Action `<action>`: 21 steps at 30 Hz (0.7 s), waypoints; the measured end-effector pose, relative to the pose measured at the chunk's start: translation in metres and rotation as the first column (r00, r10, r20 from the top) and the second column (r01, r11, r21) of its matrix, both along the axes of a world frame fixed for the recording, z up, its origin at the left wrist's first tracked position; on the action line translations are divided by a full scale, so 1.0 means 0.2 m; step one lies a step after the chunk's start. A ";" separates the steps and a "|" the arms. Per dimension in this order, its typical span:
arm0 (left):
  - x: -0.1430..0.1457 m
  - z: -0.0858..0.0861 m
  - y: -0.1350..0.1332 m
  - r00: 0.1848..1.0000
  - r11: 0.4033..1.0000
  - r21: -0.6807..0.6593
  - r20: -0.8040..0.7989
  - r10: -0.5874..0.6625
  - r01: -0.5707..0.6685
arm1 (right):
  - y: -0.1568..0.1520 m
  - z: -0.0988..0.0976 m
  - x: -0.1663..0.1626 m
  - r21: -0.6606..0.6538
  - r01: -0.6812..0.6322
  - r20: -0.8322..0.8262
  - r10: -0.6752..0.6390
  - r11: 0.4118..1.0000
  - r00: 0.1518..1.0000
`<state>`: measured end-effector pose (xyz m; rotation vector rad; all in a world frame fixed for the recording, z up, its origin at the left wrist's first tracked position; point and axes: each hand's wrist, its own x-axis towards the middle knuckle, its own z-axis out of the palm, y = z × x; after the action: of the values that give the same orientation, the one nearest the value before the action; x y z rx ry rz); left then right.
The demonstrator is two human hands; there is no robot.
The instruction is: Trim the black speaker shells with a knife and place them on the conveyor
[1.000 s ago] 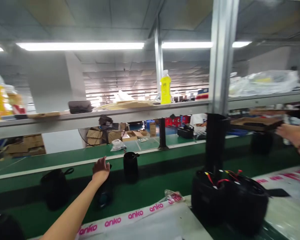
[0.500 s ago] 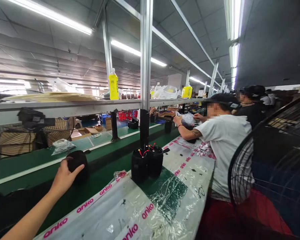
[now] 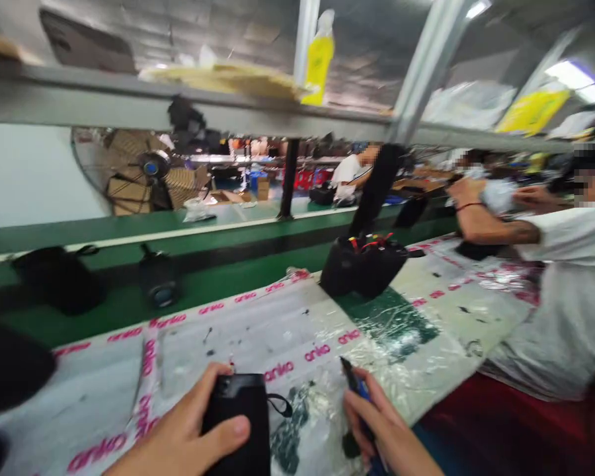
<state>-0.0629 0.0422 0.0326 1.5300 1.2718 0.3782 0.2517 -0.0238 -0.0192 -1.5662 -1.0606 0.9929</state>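
My left hand [image 3: 188, 436] is wrapped around a black cylindrical speaker [image 3: 238, 423] with a small strap loop, held low over the plastic-covered bench [image 3: 277, 324]. My right hand [image 3: 377, 423] is closed on a thin dark tool with a blue part [image 3: 354, 383], just right of the speaker. Two more black speaker bodies with red and yellow wires [image 3: 364, 264] stand together farther back on the bench.
A green conveyor belt [image 3: 228, 277] runs behind the bench, carrying a black speaker [image 3: 159, 284] and a dark bag-like item [image 3: 54, 281]. A co-worker in a white shirt [image 3: 565, 277] works at my right. A shelf overhead holds a yellow bottle [image 3: 318, 59].
My left hand took a black speaker off the belt and brought it down in front of me. My view swung down to the bench, and my right hand came into sight holding the tool.
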 end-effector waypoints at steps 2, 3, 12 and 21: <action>0.01 0.04 -0.05 0.973 0.987 0.079 -0.196 -0.126 0.143 | 0.00 -0.03 0.01 -0.061 0.009 -0.115 -0.016 0.998 0.993; 0.02 0.06 -0.05 0.968 0.983 0.086 -0.207 -0.142 0.162 | 0.00 -0.04 0.01 -0.082 0.012 -0.154 -0.025 0.997 0.988; 0.02 -0.08 0.01 0.975 0.956 0.227 0.079 -0.210 0.187 | -0.02 0.01 0.02 -0.162 0.121 -0.270 -0.161 0.979 0.949; 0.03 -0.18 -0.03 0.929 0.949 0.302 0.317 -0.189 0.090 | -0.06 0.04 0.10 -0.196 -0.028 0.000 0.028 0.980 1.000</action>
<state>-0.0561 0.0359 -0.0038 1.6949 0.8533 0.7241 0.2707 -0.0357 -0.0120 -1.7157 -1.0136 1.1435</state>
